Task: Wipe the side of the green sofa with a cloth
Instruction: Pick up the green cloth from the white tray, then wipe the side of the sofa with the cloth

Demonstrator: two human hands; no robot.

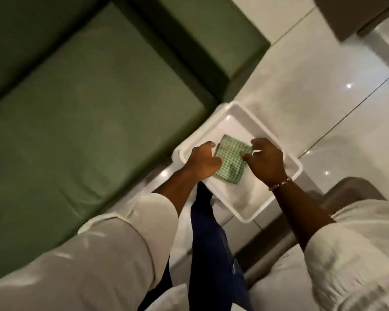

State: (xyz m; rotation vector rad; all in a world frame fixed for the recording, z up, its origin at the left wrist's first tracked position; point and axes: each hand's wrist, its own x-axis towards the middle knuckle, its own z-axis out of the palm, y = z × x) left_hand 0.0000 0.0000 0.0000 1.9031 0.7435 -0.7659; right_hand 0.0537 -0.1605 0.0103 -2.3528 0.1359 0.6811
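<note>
Green-and-white checked fabric is lying folded between the two hands — this is the cloth [230, 161], a small flat pad resting on the floor of a white tray [285, 153]. The left hand [203, 162] is sitting on the cloth's near-left edge with fingers curled loosely over it; the thumb side is touching the fabric, but whether it is actually pinching it I cannot tell. The right hand [266, 161] is hovering at the cloth's opposite edge, fingers bent and half open, fingertips just beside or barely touching the fold, with a beaded bracelet [280, 183] showing at the wrist. Neither hand is clearly gripping yet.

The cloth is looking thin, soft and light, so it is likely to flop open once lifted by a single corner. Taking it by the folded edge under the left fingers, or across both short sides at once, seems the better hold, since that would be keeping the pad together for wiping.

Apart from the cloth, nothing else is visible in the tray; its shallow walls are standing up around both hands, and part of its floor is hidden under them.

Beyond the left hand, the green sofa [88, 122] is filling that side of the view — its cushions smooth, its end just past the tray's far-left corner. Glossy pale floor tiles [312, 90] are spreading out beyond the right hand.
</note>
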